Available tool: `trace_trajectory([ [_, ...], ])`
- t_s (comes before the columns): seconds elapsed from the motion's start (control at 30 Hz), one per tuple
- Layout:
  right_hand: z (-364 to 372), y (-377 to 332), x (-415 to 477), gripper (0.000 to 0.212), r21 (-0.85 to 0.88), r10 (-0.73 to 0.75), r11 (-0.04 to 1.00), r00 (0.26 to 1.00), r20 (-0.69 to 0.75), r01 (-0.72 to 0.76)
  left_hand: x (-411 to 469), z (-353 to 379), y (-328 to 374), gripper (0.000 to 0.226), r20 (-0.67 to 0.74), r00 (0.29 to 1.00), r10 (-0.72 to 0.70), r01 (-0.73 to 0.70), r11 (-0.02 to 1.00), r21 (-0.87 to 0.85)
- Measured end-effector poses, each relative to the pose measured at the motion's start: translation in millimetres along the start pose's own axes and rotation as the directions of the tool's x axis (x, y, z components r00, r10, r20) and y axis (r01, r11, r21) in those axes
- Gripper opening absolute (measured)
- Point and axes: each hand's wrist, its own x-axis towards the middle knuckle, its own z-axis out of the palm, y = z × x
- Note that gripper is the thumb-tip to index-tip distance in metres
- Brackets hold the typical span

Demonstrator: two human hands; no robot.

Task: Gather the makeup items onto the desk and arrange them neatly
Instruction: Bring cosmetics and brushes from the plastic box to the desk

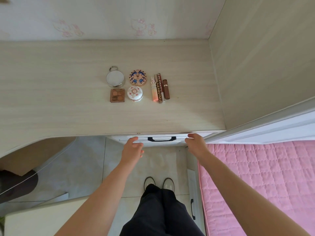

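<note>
Both hands are reaching toward 12 o'clock, fingers relaxed and holding nothing. The left hand and right hand are flanking the black handle of a white drawer front, equally near. Its long axis is running 9 to 3 under the desk edge. Beyond at 12, the makeup items are sitting grouped on the desk. A pink quilted bed is lying at 3 o'clock.

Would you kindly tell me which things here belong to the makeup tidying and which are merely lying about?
Job: silver round compact, ornate blue compact, eyeshadow palette, white floral jar, peach tube, Colorkey tubes, brown lipstick, desk.
Lying about: pink quilt, black drawer handle.
</note>
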Motion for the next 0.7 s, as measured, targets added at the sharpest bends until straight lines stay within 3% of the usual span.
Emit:
trace_trajectory([
  [0.13, -3, 4, -29, 0.039, -0.254, -0.213, 0.945, 0.977, 0.003, 0.207, -27, 4, 3, 0.028, 0.015, 0.984, 0.18, -0.178, 0.949, 0.259],
  [0.37, -10, 26, -86, 0.042, -0.494, -0.461, 0.76, 0.886, 0.05, 0.423, -78, 17, -2, 0.033, 0.118, 0.881, 0.458, -0.443, 0.711, 0.545],
  [0.57, -9, 64, -123, 0.033, -0.654, -0.708, 0.559, 0.704, -0.056, 0.51, -109, 23, -9, 0.037, 0.31, 0.679, 0.666, -0.62, 0.292, 0.728],
  [0.7, 13, 88, -150, 0.037, -0.695, -0.704, 0.574, 0.695, -0.148, 0.434, -117, 17, -19, 0.036, 0.461, 0.49, 0.74, -0.709, 0.03, 0.705],
])
